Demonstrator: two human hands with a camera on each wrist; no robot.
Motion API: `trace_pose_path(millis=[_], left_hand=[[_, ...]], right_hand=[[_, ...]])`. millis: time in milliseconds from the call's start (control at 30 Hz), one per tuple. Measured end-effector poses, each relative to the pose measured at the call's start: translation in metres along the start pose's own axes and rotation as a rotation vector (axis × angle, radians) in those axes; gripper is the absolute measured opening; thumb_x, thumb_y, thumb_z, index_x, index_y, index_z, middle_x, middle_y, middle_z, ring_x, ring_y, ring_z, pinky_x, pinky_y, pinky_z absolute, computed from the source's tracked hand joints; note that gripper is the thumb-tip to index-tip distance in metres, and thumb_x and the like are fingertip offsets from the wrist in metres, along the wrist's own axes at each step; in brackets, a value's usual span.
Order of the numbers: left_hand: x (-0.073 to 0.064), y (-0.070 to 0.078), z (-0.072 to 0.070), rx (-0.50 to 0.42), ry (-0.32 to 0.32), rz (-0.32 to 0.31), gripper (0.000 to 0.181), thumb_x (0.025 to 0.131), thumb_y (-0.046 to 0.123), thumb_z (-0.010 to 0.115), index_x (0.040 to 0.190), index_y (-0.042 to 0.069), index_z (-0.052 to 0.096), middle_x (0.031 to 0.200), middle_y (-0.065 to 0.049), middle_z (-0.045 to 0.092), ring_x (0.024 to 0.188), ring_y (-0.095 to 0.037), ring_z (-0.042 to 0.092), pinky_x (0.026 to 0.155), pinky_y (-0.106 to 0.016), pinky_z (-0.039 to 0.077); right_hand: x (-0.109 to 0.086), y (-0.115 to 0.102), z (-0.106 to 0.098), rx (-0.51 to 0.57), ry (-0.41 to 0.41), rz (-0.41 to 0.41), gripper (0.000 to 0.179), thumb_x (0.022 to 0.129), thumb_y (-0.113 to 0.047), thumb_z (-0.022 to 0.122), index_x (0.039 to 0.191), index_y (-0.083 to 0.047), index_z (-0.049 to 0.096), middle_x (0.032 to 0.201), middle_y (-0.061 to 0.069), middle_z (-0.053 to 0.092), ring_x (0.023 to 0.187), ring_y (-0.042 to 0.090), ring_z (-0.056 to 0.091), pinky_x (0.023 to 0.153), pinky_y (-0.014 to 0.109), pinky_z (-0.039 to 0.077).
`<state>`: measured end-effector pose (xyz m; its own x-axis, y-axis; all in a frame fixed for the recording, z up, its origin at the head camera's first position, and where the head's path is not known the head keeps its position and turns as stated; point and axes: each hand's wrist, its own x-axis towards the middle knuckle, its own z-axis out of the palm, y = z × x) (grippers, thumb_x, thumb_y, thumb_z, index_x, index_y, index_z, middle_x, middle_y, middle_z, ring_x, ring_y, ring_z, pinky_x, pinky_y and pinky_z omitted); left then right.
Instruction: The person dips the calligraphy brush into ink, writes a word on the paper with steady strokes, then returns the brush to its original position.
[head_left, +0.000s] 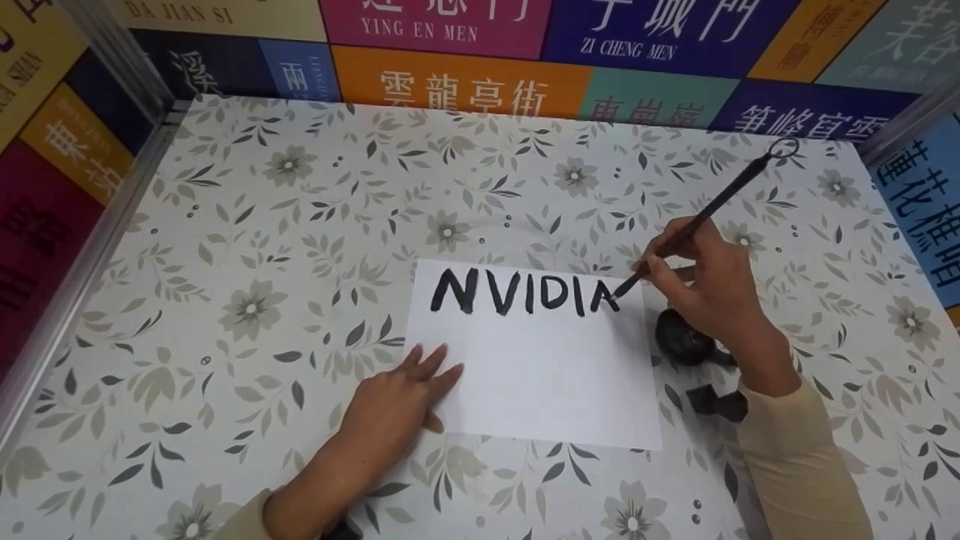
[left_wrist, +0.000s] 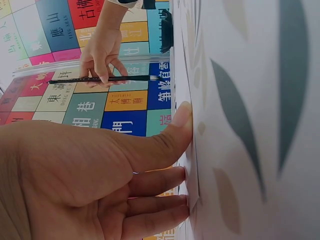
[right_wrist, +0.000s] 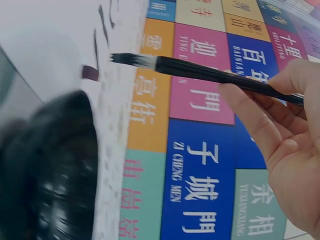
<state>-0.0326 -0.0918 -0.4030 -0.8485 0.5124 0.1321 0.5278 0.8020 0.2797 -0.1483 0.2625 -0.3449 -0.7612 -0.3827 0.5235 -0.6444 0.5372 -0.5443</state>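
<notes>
A white sheet of paper (head_left: 540, 375) lies on the table with black painted letters reading NVIDIA (head_left: 514, 292) across its upper part. My left hand (head_left: 397, 397) rests on the paper's left edge, fingers spread; in the left wrist view its thumb (left_wrist: 162, 142) presses near the sheet's edge. With thumb and fingers, my right hand (head_left: 712, 285) pinches a dark writing brush (head_left: 724, 199), tilted up to the right. The brush's bristles (right_wrist: 132, 59), black at the end and pale near the handle, are over the last letter A, seemingly just off the paper.
Right of the paper, partly under my right hand, stands a glossy black rounded object (head_left: 684, 337). A smaller dark object (head_left: 718, 403) lies nearer my right sleeve. The table (head_left: 337, 187) has a floral cover, with colourful lettered panels (head_left: 465, 82) along its back and sides.
</notes>
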Motion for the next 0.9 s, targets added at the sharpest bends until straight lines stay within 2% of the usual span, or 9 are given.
trace_pose_path(millis=[300,433,600,900], left_hand=[[0.000,0.001,0.000,0.014,-0.008,-0.002,0.057,0.069,0.028,0.074,0.124,0.012,0.067,0.131,-0.016,0.056,0.118,-0.038,0.054,0.060,-0.038,0.054],[-0.001,0.001,0.000,0.019,0.002,0.004,0.057,0.070,0.027,0.074,0.124,0.012,0.067,0.131,-0.016,0.056,0.118,-0.038,0.054,0.060,-0.038,0.054],[-0.001,0.000,0.000,0.012,0.005,0.005,0.057,0.070,0.027,0.075,0.124,0.012,0.066,0.131,-0.016,0.056,0.118,-0.038,0.054,0.058,-0.038,0.053],[-0.001,0.000,0.000,-0.002,0.001,0.006,0.058,0.069,0.027,0.076,0.124,0.012,0.066,0.131,-0.017,0.056,0.118,-0.039,0.054,0.064,-0.040,0.054]], right_hand=[[-0.002,0.004,0.007,-0.023,-0.024,0.043,0.025,0.086,0.006,0.063,0.107,0.007,0.050,0.088,0.007,0.067,0.082,0.010,0.068,0.064,0.016,0.052],[-0.002,0.006,0.009,-0.006,-0.028,0.079,0.023,0.087,0.003,0.063,0.107,0.007,0.050,0.087,0.006,0.068,0.082,0.010,0.068,0.064,0.016,0.052],[-0.001,0.011,0.009,0.017,-0.025,0.084,0.023,0.086,0.005,0.063,0.106,0.006,0.050,0.087,0.006,0.067,0.080,0.011,0.068,0.065,0.019,0.053],[-0.003,0.015,0.008,0.045,-0.015,0.126,0.025,0.087,0.005,0.063,0.107,0.007,0.049,0.088,0.008,0.066,0.082,0.008,0.067,0.067,0.020,0.053]])
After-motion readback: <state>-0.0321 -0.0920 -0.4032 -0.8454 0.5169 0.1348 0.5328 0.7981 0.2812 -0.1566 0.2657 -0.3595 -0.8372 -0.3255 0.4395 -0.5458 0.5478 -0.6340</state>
